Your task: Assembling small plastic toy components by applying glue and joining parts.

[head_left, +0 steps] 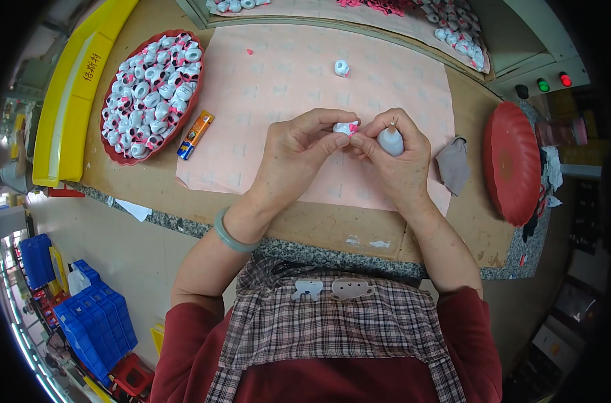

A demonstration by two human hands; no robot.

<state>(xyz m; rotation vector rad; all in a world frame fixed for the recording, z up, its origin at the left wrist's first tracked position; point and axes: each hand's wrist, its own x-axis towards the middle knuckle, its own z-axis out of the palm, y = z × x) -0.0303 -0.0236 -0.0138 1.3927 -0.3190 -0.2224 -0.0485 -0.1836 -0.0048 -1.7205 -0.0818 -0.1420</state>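
Note:
Over the pink sheet, my left hand pinches a small white molded piece with a pink bow-like part on its right side. My right hand holds a small pale squeeze bottle with a thin needle tip pointing up. The right thumb and forefinger also meet the pink part, so the fingertips of both hands are close together. Beyond them stands another small white piece with a dark round opening. Fingers hide part of the held piece.
A red scalloped tray heaped with white, pink and black pieces is at left, beside a yellow bin. A blue-orange packet lies nearby. At right are a grey cloth and another red tray. A framed compartment borders the back.

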